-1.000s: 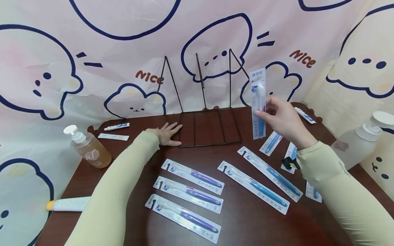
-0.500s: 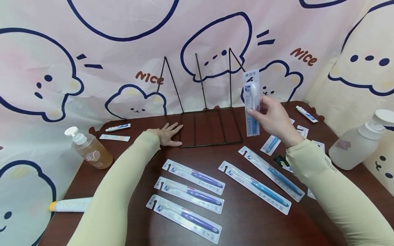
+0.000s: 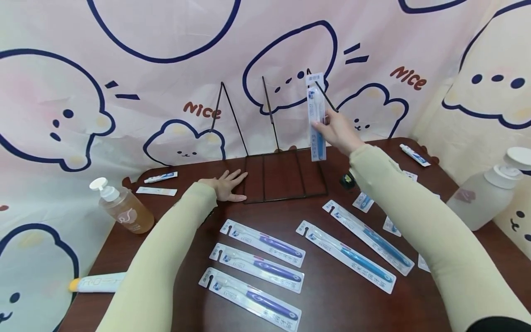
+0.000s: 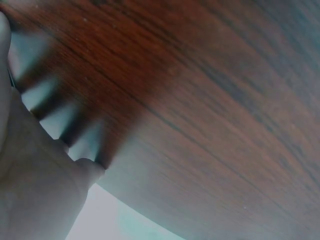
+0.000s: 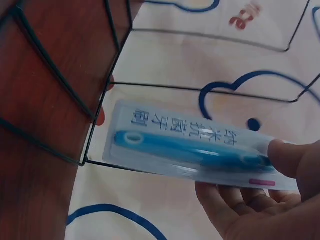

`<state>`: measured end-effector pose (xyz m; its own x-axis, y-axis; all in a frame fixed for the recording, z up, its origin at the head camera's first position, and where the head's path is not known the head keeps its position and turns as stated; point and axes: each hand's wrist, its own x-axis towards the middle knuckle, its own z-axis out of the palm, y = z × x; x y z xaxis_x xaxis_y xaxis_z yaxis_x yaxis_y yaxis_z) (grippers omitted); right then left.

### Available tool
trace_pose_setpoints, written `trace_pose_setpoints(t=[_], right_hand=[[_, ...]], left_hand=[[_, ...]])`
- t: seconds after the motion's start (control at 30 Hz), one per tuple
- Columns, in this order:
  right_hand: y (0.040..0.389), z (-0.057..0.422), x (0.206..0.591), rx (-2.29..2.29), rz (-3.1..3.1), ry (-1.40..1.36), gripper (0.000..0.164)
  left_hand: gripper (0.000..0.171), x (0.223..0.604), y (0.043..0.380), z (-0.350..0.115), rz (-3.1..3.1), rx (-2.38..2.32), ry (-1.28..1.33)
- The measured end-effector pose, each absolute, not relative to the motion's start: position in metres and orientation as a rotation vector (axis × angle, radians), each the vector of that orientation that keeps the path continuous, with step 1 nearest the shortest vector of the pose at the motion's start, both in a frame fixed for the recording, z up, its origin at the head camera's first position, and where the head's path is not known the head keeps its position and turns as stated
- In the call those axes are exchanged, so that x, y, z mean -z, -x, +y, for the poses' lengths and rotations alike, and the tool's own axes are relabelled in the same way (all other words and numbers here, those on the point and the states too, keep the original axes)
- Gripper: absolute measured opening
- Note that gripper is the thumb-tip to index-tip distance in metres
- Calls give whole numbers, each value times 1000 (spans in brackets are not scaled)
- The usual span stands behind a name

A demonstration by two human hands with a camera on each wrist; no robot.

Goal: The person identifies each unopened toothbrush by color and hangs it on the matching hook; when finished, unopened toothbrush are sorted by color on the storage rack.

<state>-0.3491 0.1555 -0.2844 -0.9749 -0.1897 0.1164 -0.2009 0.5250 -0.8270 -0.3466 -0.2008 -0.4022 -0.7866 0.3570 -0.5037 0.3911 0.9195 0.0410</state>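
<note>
My right hand [image 3: 338, 131] pinches a packaged toothbrush [image 3: 317, 115] with a blue handle between thumb and fingers, holding it upright. The package is at the right prong of a black wire rack [image 3: 286, 199]. That prong [image 3: 327, 98] crosses in front of the card near its top; whether it passes through the hang hole I cannot tell. In the right wrist view, the package's lower end [image 5: 190, 150] is beside the rack's wires. My left hand [image 3: 226, 185] rests on the table with fingers spread, beside the left edge of the rack's base.
Three purple packaged toothbrushes [image 3: 263, 243] lie in front, with blue ones [image 3: 348, 256] to their right. An amber pump bottle [image 3: 128, 212] stands left, a white pump bottle [image 3: 483, 198] right. Small tubes [image 3: 161, 177] [image 3: 415, 155] lie farther back. A patterned cloth [image 3: 166, 92] hangs behind.
My right hand has carried the packaged toothbrush left and up to the rack's right prong, which now crosses in front of the card. My left hand has stayed in place.
</note>
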Motion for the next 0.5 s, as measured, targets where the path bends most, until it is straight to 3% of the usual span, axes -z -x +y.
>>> trace_pose_setpoints(t=[0.23,0.5], right_hand=[[388,142,279,-1656,-2747,-259,56],[403,141,277,-1630,-2824,-183,54]], left_hand=[[90,403,343,-199,2571,108,-536],[90,402,344,-201,2570,102,-535]])
